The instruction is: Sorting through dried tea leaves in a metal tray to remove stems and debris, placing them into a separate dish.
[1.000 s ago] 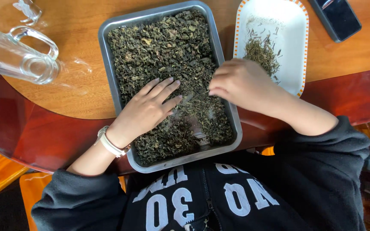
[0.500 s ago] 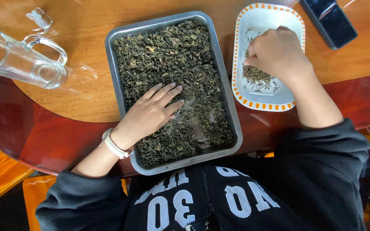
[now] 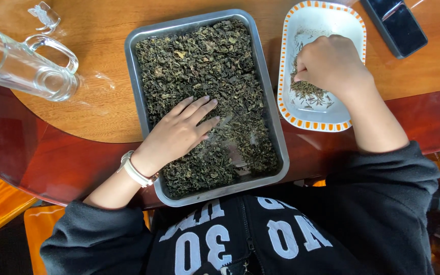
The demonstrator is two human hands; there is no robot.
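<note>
The dried leaves (image 3: 204, 66) fill a grey metal tray (image 3: 133, 76) that sits at the near edge of the desk (image 3: 108, 112), its near end overhanging toward the person. The left hand (image 3: 176, 135) lies flat and open on the leaves near the tray's middle, fingers spread, grasping nothing. The right hand (image 3: 332, 66) is over the white dish with an orange-patterned rim (image 3: 327, 15) just to the right of the tray — fingers bunched together above a small heap of thin stems (image 3: 309, 91); whether anything is pinched between them cannot be told. The step in hand looks like sorting, with picked bits going to the dish — the next pick would call for a fine pinch among the leaves. A glass mug (image 3: 21, 66) lies on its side toward the desk's left edge, and a dark phone (image 3: 395, 25) lies at the far right.
</note>
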